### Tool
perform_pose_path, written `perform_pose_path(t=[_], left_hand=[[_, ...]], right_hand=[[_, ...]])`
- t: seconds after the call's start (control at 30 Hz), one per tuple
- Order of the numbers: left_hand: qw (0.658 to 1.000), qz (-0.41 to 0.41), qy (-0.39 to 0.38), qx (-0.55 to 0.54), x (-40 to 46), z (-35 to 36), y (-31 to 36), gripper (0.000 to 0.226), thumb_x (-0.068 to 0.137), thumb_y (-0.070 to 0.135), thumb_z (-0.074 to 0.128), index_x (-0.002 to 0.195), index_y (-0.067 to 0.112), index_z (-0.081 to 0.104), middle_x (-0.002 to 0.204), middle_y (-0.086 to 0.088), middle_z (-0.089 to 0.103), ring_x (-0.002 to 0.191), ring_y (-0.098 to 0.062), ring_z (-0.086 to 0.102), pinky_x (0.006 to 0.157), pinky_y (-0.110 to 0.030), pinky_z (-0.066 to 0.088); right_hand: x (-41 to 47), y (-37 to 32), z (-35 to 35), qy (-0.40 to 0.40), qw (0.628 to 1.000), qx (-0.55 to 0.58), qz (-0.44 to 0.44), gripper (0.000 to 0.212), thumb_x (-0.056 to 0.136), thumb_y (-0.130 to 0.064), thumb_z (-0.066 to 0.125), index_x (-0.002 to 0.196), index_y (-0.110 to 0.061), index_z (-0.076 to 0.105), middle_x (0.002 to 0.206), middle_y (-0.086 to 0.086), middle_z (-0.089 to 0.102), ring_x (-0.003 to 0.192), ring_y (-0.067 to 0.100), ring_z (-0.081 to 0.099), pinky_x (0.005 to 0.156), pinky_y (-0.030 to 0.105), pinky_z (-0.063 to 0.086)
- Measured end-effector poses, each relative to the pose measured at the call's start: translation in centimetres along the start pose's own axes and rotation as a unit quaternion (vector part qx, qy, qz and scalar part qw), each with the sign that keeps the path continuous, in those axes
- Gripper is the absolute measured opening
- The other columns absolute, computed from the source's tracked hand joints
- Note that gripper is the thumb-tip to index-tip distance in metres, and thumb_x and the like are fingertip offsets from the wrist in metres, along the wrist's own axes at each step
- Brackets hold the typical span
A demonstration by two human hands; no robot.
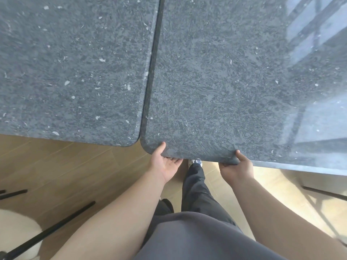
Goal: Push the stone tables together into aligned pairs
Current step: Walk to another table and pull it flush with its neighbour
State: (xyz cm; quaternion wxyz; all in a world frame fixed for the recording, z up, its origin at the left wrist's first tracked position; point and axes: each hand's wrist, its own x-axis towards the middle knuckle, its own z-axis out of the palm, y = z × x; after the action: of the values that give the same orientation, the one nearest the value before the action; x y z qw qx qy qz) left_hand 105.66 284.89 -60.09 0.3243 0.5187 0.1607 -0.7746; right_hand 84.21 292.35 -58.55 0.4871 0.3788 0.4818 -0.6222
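Two dark grey speckled stone tables stand side by side with a thin dark seam between them. The left stone table (75,72) ends a little farther from me than the right stone table (225,81), whose near edge juts toward me. My left hand (164,164) grips the right table's near edge close to its rounded corner, thumb on top and fingers underneath. My right hand (237,166) grips the same edge farther right, thumb on top as well.
Below the tables lies a light wooden floor (75,166). Black chair legs (56,228) and a white seat (16,229) show at the lower left, another black leg (324,193) at the right. My own legs and a shoe (196,162) are under the edge.
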Motion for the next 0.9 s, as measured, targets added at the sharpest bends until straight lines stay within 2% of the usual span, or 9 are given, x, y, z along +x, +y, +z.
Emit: perform_pose_path(t=[0.13, 0.27, 0.37, 0.43, 0.57, 0.7, 0.8, 0.9], left_hand=[[0.999, -0.004, 0.008, 0.038, -1.9, -0.2, 0.7, 0.039, 0.101, 0.019, 0.051, 0.133, -0.002, 0.05, 0.132, -0.023, 0.058, 0.119, -0.036, 0.058, 0.104, -0.049, 0.044], [0.991, -0.017, 0.016, 0.129, -4.2, 0.0, 2.2, 0.039, 0.102, 0.016, 0.046, 0.131, -0.009, 0.046, 0.13, -0.026, 0.056, 0.123, -0.037, 0.053, 0.11, -0.046, 0.041], [0.98, -0.028, 0.006, 0.196, -6.0, -0.2, 3.5, 0.032, 0.103, 0.013, 0.042, 0.126, -0.01, 0.04, 0.13, -0.03, 0.051, 0.128, -0.039, 0.053, 0.11, -0.048, 0.044], [0.975, -0.025, -0.009, 0.222, -7.2, -0.5, 4.3, 0.031, 0.102, 0.01, 0.038, 0.127, -0.008, 0.043, 0.13, -0.027, 0.055, 0.124, -0.038, 0.056, 0.106, -0.048, 0.047], [0.971, 0.013, -0.034, 0.237, -9.3, -0.3, 5.4, 0.03, 0.101, 0.006, 0.035, 0.122, 0.003, 0.056, 0.122, -0.015, 0.067, 0.11, -0.031, 0.064, 0.092, -0.044, 0.052], [0.966, 0.019, -0.091, 0.239, -12.8, 1.7, 5.2, 0.025, 0.1, 0.006, 0.038, 0.113, 0.006, 0.059, 0.113, -0.013, 0.07, 0.106, -0.029, 0.066, 0.09, -0.043, 0.052], [0.948, 0.032, -0.147, 0.279, -15.5, 4.3, 4.4, 0.024, 0.101, 0.008, 0.04, 0.111, 0.009, 0.062, 0.11, -0.012, 0.07, 0.102, -0.028, 0.066, 0.091, -0.042, 0.052], [0.919, 0.071, -0.185, 0.34, -17.4, 7.5, 2.7, 0.025, 0.101, 0.009, 0.04, 0.111, 0.009, 0.063, 0.105, -0.01, 0.071, 0.097, -0.026, 0.067, 0.087, -0.041, 0.053]], right_hand=[[-1.8, 0.7, -0.2, -0.015, 1.0, 0.015, -0.009, 0.033, 0.096, -0.02, 0.058, 0.125, -0.006, 0.061, 0.118, 0.012, 0.072, 0.11, 0.03, 0.069, 0.104, 0.042, 0.049], [-4.7, 1.6, -0.9, -0.033, 0.999, 0.015, -0.026, 0.043, 0.097, -0.021, 0.049, 0.138, -0.008, 0.048, 0.136, 0.007, 0.059, 0.128, 0.025, 0.055, 0.118, 0.043, 0.031], [-6.9, 2.1, -1.8, -0.048, 0.998, 0.03, -0.037, 0.054, 0.097, -0.017, 0.046, 0.149, -0.008, 0.037, 0.149, 0.012, 0.046, 0.139, 0.031, 0.044, 0.118, 0.048, 0.031], [-8.2, 2.2, -2.6, -0.054, 0.997, 0.038, -0.047, 0.051, 0.097, -0.015, 0.045, 0.148, -0.008, 0.04, 0.152, 0.015, 0.042, 0.143, 0.033, 0.04, 0.117, 0.049, 0.033], [-11.4, 2.2, -3.6, -0.107, 0.991, 0.048, -0.059, 0.044, 0.097, -0.011, 0.042, 0.14, -0.006, 0.049, 0.139, 0.013, 0.058, 0.128, 0.032, 0.054, 0.111, 0.047, 0.04], [-15.0, 0.9, -3.7, -0.146, 0.985, 0.063, -0.061, 0.038, 0.096, -0.013, 0.043, 0.131, -0.007, 0.057, 0.128, 0.009, 0.063, 0.116, 0.026, 0.06, 0.101, 0.043, 0.046], [-17.0, -1.4, -3.5, -0.176, 0.98, 0.063, -0.072, 0.033, 0.095, -0.013, 0.044, 0.122, -0.008, 0.062, 0.111, 0.005, 0.066, 0.1, 0.022, 0.063, 0.088, 0.04, 0.049], [-18.0, -4.8, -3.7, -0.209, 0.973, 0.042, -0.087, 0.028, 0.091, -0.012, 0.047, 0.114, -0.009, 0.063, 0.093, 0.004, 0.063, 0.084, 0.021, 0.062, 0.084, 0.036, 0.05]])
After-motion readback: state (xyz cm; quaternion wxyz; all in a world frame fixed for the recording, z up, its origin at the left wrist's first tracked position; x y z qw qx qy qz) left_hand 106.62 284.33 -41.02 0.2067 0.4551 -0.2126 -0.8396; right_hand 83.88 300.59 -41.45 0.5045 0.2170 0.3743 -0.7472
